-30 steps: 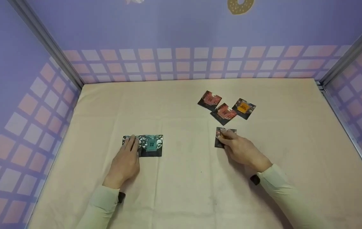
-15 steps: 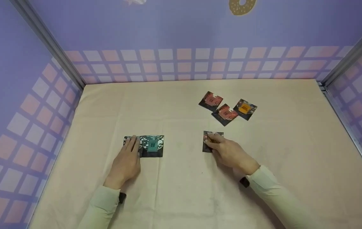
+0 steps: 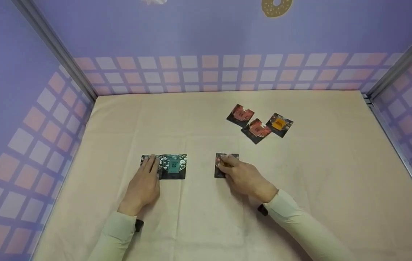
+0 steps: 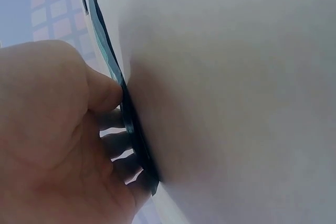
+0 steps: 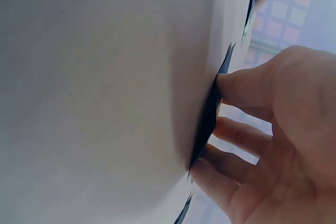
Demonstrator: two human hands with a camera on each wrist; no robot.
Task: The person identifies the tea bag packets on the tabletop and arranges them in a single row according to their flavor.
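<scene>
Two flat square sachets lie side by side at centre left in the head view. The bare one is the teal sachet; the other is mostly hidden under my left hand, whose straight fingers rest on it. To their right, my right hand holds a dark sachet with an orange label between thumb and fingertips, close over the cloth. A gap of bare cloth separates it from the teal one. In the right wrist view the dark sachet bows slightly between thumb and fingers.
Farther back lie a red sachet, another red sachet just in front of it, and an orange-labelled sachet beside them. A creased cream cloth covers the table. Purple checked panels stand along the back and sides.
My right hand has moved left with the orange-labelled sachet, nearer to the teal one. My left hand has stayed on its sachet.
</scene>
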